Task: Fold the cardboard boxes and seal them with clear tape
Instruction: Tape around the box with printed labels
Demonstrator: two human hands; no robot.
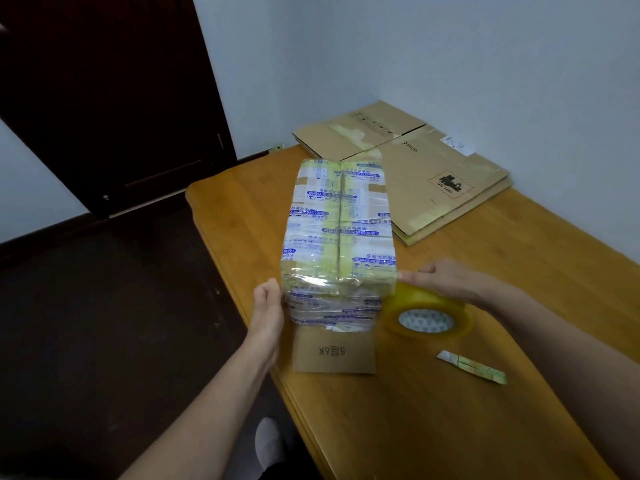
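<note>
The box [339, 237] is standing near the desk's [485, 410] left edge, the left hand [266, 301] bracing its side, finger pose unclear, the right hand [450, 282] gripping the tape roll [429, 315] at its corner. Looking stiff, light and film-slick, it is probably wanting palms on opposite walls

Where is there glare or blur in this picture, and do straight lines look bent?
Head view throughout: glare streaks on the taped box near its front top edge; the tape roll under the right hand looks soft; the table edge at left bows, wide-lens distortion; the floor is very dark.
</note>
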